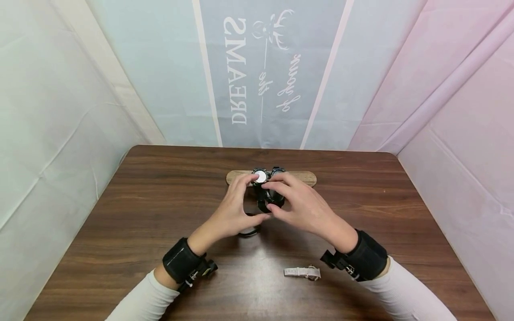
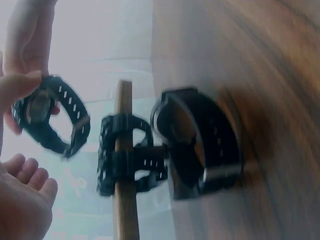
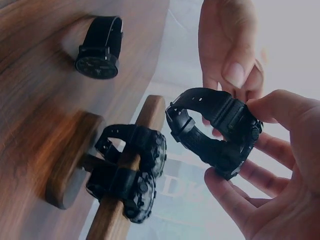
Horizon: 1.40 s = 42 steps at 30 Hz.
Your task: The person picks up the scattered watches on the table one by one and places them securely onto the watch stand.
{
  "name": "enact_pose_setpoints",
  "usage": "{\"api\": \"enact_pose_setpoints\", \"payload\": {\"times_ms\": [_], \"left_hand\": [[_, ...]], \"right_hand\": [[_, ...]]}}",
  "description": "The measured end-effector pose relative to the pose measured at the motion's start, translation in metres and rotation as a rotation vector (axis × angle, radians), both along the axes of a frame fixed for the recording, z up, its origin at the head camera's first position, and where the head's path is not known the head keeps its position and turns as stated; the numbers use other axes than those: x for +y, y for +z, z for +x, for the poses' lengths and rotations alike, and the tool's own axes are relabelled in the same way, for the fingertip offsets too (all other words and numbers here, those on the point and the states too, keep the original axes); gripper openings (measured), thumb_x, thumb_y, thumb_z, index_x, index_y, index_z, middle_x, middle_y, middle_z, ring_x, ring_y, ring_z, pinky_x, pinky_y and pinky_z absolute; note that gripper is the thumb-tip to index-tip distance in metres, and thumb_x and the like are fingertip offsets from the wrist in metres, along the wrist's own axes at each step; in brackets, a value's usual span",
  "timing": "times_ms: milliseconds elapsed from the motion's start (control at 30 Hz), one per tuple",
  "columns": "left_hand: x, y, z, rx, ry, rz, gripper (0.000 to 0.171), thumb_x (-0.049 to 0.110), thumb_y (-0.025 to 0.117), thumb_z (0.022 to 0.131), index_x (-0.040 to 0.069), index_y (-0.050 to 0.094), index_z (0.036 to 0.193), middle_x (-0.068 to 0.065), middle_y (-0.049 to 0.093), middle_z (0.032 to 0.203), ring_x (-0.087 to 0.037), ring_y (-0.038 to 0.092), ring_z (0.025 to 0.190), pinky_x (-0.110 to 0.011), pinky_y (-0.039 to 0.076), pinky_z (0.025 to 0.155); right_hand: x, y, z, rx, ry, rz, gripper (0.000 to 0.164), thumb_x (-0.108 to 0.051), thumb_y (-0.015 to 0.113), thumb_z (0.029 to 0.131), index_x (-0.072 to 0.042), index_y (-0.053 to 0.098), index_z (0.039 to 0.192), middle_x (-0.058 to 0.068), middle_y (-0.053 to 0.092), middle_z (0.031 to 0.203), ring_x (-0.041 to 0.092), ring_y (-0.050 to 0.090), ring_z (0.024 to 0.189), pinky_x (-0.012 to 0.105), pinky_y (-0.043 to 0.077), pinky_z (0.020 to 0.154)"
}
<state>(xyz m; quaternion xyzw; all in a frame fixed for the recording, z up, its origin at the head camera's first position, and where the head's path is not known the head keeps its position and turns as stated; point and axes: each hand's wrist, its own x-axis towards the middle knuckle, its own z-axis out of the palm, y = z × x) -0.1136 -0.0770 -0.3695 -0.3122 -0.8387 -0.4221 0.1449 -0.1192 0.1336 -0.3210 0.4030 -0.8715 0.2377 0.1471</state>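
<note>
My right hand pinches a black wristwatch between thumb and a finger, its buckled strap forming a loop. Facing it, my left hand is spread in a C shape, its thumb tip close by the right thumb and its index finger in front of the stand. From the right wrist, some left fingertips show just behind the held watch. Two other black watches hang side by side on the bar of a wooden watch stand, just beyond the hands.
Behind my left thumb, partly hidden, a black-strapped watch sits on the brown wooden table. Nearer the front lies a white-strapped watch. A printed cloth hangs behind the table, with pale curtains at both sides.
</note>
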Motion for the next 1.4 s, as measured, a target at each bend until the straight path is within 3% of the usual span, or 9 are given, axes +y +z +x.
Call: {"api": "enact_pose_setpoints", "payload": {"times_ms": [333,667,1067,1400], "left_hand": [[-0.026,0.005,-0.017,-0.032,0.073,-0.169,0.092,0.047,0.077,0.067,0.014,0.029,0.139,-0.007,0.03,0.139,-0.021,0.025,0.129,-0.044,0.032,0.103],[-0.044,-0.001,-0.038,-0.085,0.139,-0.29,0.088,0.037,0.078,0.069,0.009,0.032,0.138,-0.01,0.029,0.139,-0.025,0.025,0.129,-0.045,0.031,0.104],[-0.051,-0.011,-0.063,-0.14,0.143,-0.379,0.077,0.03,0.075,0.073,0.007,0.036,0.135,-0.01,0.032,0.137,-0.026,0.028,0.126,-0.043,0.034,0.102],[-0.055,-0.02,-0.073,-0.165,0.105,-0.387,0.065,0.025,0.074,0.075,0.004,0.043,0.128,-0.009,0.041,0.127,-0.025,0.034,0.119,-0.042,0.036,0.099]], "right_hand": [[0.017,0.01,-0.002,0.0,-0.06,0.048,0.037,-0.033,0.066,0.082,-0.02,0.062,0.116,-0.003,0.052,0.116,0.012,0.05,0.093,0.029,0.048,0.065],[0.032,0.021,-0.005,0.014,-0.119,0.089,0.037,-0.035,0.067,0.08,-0.021,0.063,0.114,-0.004,0.053,0.116,0.009,0.051,0.091,0.03,0.048,0.064],[0.053,0.024,-0.008,0.038,-0.171,0.09,0.037,-0.033,0.069,0.079,-0.02,0.063,0.113,-0.004,0.053,0.114,0.009,0.051,0.089,0.031,0.046,0.065],[0.069,0.022,-0.011,0.022,-0.235,0.115,0.037,-0.032,0.069,0.079,-0.019,0.064,0.113,-0.002,0.053,0.115,0.014,0.054,0.092,0.035,0.049,0.064]]}}
